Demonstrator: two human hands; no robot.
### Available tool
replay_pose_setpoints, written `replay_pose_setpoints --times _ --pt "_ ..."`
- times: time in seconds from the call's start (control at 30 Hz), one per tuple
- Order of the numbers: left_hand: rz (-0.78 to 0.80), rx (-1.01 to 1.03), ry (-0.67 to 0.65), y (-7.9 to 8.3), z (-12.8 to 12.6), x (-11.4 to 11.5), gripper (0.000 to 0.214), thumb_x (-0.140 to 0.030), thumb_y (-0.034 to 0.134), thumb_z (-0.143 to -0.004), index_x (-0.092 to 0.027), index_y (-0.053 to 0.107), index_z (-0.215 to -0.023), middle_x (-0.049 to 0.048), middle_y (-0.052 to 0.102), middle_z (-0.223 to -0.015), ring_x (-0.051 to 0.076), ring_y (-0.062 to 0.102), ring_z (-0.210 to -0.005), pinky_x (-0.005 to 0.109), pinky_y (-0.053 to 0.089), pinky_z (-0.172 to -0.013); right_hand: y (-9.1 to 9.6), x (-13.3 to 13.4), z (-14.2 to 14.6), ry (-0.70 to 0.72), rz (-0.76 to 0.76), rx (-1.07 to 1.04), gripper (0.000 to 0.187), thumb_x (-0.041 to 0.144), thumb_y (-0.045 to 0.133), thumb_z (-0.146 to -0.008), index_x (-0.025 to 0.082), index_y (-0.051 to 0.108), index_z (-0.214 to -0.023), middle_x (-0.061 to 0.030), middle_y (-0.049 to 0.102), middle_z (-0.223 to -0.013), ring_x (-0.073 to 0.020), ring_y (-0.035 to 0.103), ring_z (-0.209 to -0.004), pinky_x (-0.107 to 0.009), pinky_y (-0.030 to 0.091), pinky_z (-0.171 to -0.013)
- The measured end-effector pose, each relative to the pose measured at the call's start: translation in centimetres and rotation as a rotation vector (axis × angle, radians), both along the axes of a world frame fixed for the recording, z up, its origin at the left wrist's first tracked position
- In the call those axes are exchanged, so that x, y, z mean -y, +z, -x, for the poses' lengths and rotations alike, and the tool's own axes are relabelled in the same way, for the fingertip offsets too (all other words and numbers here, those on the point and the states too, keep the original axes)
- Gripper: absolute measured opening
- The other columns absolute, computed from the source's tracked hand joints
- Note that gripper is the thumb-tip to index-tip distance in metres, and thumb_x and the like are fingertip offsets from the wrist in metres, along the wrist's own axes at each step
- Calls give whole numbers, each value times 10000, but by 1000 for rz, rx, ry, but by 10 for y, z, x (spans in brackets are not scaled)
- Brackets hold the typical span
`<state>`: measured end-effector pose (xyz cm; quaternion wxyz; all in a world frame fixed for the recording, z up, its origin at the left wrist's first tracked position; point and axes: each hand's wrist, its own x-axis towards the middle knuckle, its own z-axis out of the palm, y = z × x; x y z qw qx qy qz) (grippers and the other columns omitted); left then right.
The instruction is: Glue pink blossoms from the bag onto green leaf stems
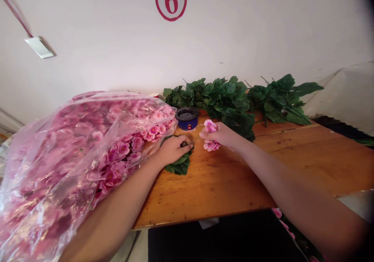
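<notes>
My left hand (173, 149) grips a sprig of green artificial leaves (179, 166) low on the wooden table (233, 180). My right hand (220, 134) pinches a small spray of pink artificial blossoms (210, 145) between fingers and thumb, with blossoms showing above and below the fingers. A thin stem (194, 141) runs from that spray toward the left hand. A large clear plastic bag (73, 149) packed with pink artificial blossoms lies against my left forearm. A small blue electric pot (187, 119) stands just beyond my hands.
Long green artificial leaf stems (233, 98) lie along the table's back edge against a white wall bearing a circled 6 (171, 0). A pale sheet (341, 94) sits at the right. A black surface (222, 234) lies below the table's near edge, with pink blossoms beside it.
</notes>
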<state>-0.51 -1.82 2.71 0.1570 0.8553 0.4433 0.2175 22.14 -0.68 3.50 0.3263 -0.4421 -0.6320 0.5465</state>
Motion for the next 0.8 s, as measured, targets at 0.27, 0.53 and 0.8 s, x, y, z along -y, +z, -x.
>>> replay_pose_setpoints --times 0.27,0.53,0.8 --pt "123 151 -4 -3 -1 0 396 -537 503 -867 -168 647 -852 1 603 -703 121 523 -654 225 373 -604 3 2 -1 15 90 -89 315 396 758 -726 166 678 -926 -73 705 -726 -192 667 -563 -284 557 -483" --pt "172 257 1 -6 -2 -1 422 -550 500 -865 -154 629 -799 -5 566 -695 114 499 -657 220 357 -587 2 -2 1 109 250 -352 426 561 427 -918 169 587 -971 -131 727 -898 -206 696 -737 -317 575 -620" --pt "193 384 47 -9 -4 -2 424 -558 537 -835 -152 566 -717 -31 459 -604 101 425 -593 221 300 -545 3 -3 1 136 213 -366 628 706 283 -877 180 573 -1063 -117 701 -848 -210 670 -726 -319 538 -655"
